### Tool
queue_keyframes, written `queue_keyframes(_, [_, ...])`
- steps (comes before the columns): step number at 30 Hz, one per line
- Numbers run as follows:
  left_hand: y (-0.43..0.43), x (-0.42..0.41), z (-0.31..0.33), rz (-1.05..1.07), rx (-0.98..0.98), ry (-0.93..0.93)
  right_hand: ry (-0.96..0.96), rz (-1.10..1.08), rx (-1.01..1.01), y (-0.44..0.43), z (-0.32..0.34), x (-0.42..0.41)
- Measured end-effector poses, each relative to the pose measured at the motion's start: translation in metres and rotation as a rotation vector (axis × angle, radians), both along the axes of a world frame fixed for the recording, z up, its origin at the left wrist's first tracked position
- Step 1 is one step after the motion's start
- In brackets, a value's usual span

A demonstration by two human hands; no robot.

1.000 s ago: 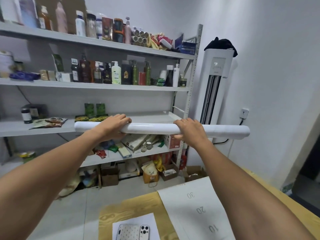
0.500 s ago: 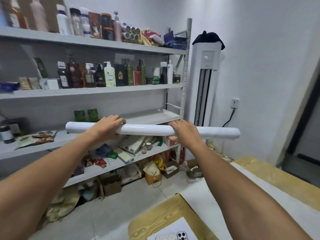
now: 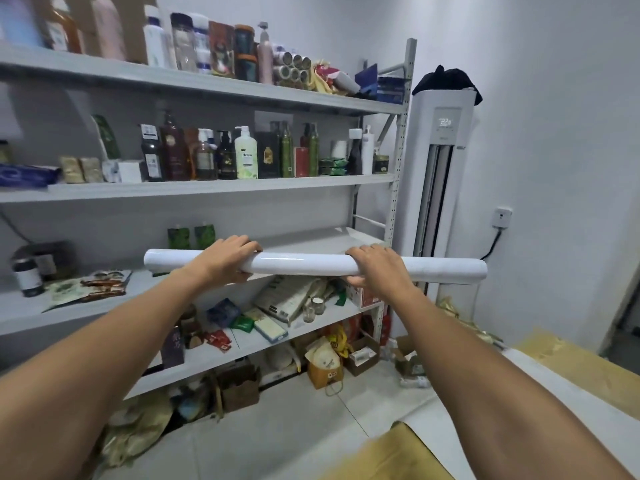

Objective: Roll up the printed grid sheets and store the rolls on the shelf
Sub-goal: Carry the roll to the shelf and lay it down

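Observation:
A long white rolled-up sheet (image 3: 304, 266) lies level in the air in front of the grey metal shelf unit (image 3: 346, 239). My left hand (image 3: 227, 259) grips the roll left of its middle, and my right hand (image 3: 375, 268) grips it right of the middle. The roll hangs at the height of the third shelf board, whose right part is bare. Its right end reaches past the shelf post, in front of the white standing air conditioner (image 3: 438, 188). Another flat white sheet (image 3: 540, 403) lies on the table at lower right.
Bottles (image 3: 246, 155) and boxes fill the upper two shelves. Packets (image 3: 90, 287) and a dark jar (image 3: 27, 277) sit at the left of the third shelf. Boxes and bags (image 3: 325, 367) crowd the lower shelf and the floor. A yellow-brown table (image 3: 391, 459) is at the bottom right.
My view has moved closer to the shelf and swung left. The roll stays level in both hands, now nearer the third shelf board. The phone on the table has left the view.

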State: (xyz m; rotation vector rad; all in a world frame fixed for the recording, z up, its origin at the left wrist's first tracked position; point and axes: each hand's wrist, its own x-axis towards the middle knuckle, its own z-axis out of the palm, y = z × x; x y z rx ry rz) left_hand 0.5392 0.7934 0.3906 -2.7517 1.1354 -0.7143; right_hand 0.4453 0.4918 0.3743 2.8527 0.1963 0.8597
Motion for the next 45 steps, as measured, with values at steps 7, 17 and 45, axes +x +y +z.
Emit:
queue_keyframes(7, [-0.001,0.113,0.007,0.051,0.083,0.016,0.027,-0.022,0.002,0.006,0.000,0.116])
queue_keyframes(17, [-0.006,0.275,-0.009,0.003,0.026,-0.013,0.026,-0.041,0.028,0.003,-0.006,0.265])
queue_keyframes(45, [-0.119,0.623,-0.092,-0.180,-0.019,0.186,0.166,-0.207,0.054,-0.090,-0.066,0.574])
